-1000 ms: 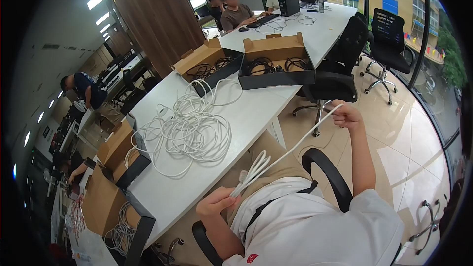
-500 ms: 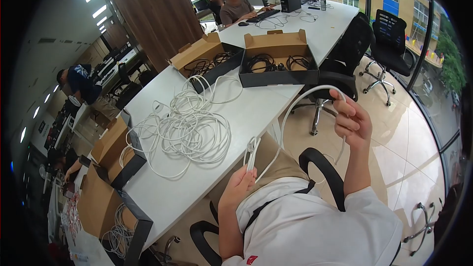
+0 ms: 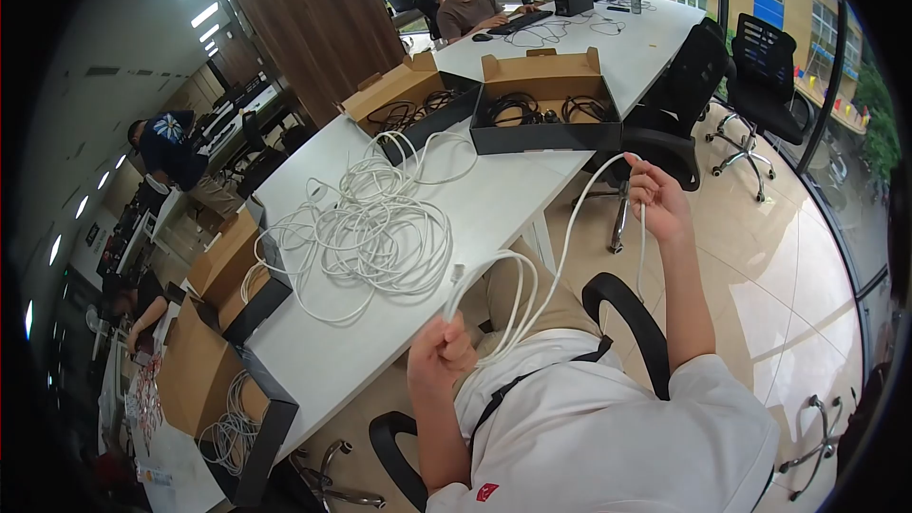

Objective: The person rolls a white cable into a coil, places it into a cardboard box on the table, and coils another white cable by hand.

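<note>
One open box at lower left, with a coil of pale cable inside; just beyond, a second open box beside the white table, with more pale cable in its opening. Next rightward, a big tangled heap of white cable on the tabletop; behind it, a dark-sided box of black cables. Then, near the table's edge, left hand clenched around strands of the held cable, with a pale tip, seemingly a connector, just above the fist. Farther right, another dark-sided box of black cables; in front, loose loops over the lap, then one strand rising to right hand, pinched there between thumb and fingertips, with a free length dangling near the black armrest. Rightmost, a black office chair near the window.
</note>
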Demonstrator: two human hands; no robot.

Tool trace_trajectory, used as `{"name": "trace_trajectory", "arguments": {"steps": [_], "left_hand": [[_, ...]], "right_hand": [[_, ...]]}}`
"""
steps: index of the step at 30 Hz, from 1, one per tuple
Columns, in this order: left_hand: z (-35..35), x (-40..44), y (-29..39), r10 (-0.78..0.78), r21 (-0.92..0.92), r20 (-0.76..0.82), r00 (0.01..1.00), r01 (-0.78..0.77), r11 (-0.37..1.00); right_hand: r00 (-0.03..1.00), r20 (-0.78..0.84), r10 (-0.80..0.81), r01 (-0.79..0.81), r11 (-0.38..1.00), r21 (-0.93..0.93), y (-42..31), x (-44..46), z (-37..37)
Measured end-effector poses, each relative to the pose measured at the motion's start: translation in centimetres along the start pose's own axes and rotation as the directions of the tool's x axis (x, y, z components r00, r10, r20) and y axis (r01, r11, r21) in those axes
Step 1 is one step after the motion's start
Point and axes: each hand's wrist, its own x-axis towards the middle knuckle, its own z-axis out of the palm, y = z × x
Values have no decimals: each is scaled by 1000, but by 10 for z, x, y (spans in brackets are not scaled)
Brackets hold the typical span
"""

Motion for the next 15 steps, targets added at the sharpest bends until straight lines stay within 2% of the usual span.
{"name": "trace_trajectory", "arguments": {"steps": [2,5,7,11,15], "left_hand": [[0,0,-3,-76,41,-43,996,78,996],[-2,7,-5,-191,44,-20,981,192,980],[-1,13,-12,-265,125,-42,963,268,955],[-2,28,-34,-399,169,-134,907,418,893],[-3,41,-50,-386,151,-285,877,439,886]], "right_hand": [[1000,-28,-11,10,1000,-25,-1,6,-5],[998,-51,-32,27,996,-82,-2,10,-5],[997,-56,-46,39,991,-128,2,14,-1],[998,-21,-64,57,967,-250,12,23,-1],[987,63,-149,160,860,-485,39,15,20]]}}
